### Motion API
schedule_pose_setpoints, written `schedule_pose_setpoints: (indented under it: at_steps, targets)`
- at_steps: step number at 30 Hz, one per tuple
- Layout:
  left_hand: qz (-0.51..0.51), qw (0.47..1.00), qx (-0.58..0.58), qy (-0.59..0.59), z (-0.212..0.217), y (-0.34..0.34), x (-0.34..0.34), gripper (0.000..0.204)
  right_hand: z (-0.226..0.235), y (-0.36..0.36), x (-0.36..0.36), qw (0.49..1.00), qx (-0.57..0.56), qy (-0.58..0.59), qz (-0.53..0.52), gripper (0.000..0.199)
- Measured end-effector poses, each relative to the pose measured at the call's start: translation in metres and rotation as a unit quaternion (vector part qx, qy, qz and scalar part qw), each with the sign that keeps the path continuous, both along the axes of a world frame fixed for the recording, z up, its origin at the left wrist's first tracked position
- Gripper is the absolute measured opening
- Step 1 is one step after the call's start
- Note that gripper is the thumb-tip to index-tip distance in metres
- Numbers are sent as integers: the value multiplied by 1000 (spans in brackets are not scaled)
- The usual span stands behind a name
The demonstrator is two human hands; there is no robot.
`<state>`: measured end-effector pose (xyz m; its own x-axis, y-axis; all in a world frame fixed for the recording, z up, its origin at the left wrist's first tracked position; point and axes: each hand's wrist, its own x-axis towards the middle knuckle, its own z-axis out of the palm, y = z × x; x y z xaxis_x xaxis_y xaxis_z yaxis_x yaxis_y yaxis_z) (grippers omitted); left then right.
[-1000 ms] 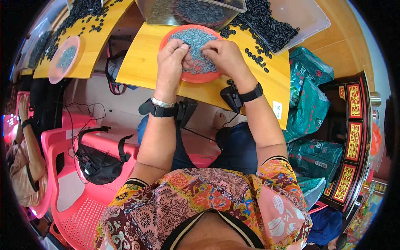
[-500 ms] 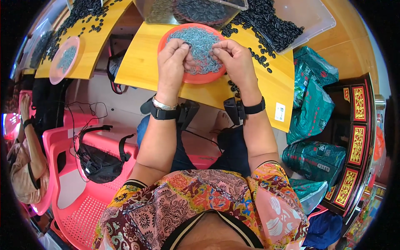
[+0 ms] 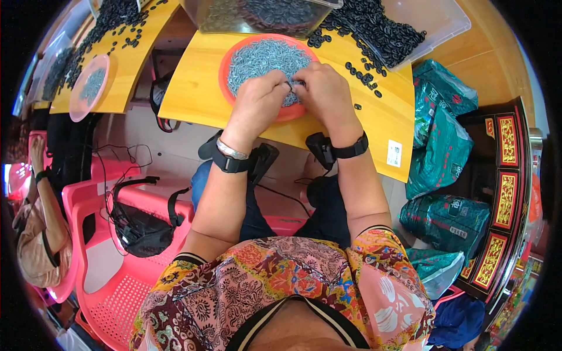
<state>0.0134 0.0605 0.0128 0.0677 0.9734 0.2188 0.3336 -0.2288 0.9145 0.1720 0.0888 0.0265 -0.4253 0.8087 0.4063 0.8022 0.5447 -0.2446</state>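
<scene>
A round orange-red basin on the yellow table holds a heap of small silver screws. Over its near side my two hands meet fingertip to fingertip. My left hand is closed in a pinch on a small black plastic piece, mostly covered by the fingers. Against it press the closed thumb and fingers of my right hand; whatever they hold is too small and hidden to make out.
Behind the basin stands a clear plastic bin with dark pieces. A tilted clear tub spills black oval pieces onto the table. Green bags stand right; a pink chair and another person's arm are left.
My hands, apart over the basin before, have come together at its near side, the left moving right and nearer. Some black pieces near the basin's right edge are now hidden or gone from view.
</scene>
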Motion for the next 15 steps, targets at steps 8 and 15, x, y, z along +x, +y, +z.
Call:
schedule_pose_setpoints:
  at_steps: [8, 15]
  targets:
    - [-80, 995, -25, -56, 6, -7, 9, 15, -4, 2, -3, 1000, -14, 9, 7, 6]
    - [11, 981, -39, -192, 10, -1, -1, 13, -3, 5, -2, 998, -28, 54, 5, 8]
